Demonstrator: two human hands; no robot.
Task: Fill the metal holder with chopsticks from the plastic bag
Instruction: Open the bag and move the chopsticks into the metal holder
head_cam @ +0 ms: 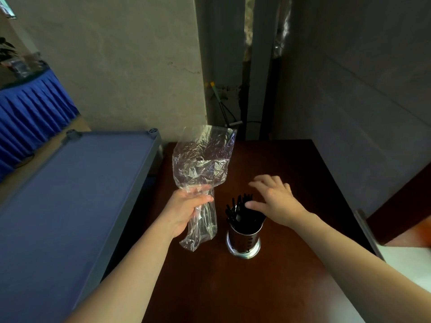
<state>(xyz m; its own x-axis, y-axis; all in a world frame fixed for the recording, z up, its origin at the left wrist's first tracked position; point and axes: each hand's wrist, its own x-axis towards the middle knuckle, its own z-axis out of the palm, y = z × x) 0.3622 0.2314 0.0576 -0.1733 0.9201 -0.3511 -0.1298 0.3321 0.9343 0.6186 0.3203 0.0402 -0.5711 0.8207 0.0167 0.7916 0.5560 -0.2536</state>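
A shiny metal holder (243, 241) stands upright on the dark wooden table (291, 164), with several black chopsticks (238, 207) sticking out of its top. My right hand (274, 199) hovers just above and to the right of those chopsticks, fingers spread, thumb close to the tips, holding nothing. My left hand (186, 209) grips the crumpled clear plastic bag (203, 164) around its middle, left of the holder. The bag stands upright above the table and looks empty.
A blue-grey shelf top (70, 206) runs along the table's left side. A wall corner with pipes (247, 73) rises behind the table. A blue-skirted table (30, 108) stands far left. A pale surface (410, 262) lies at the right.
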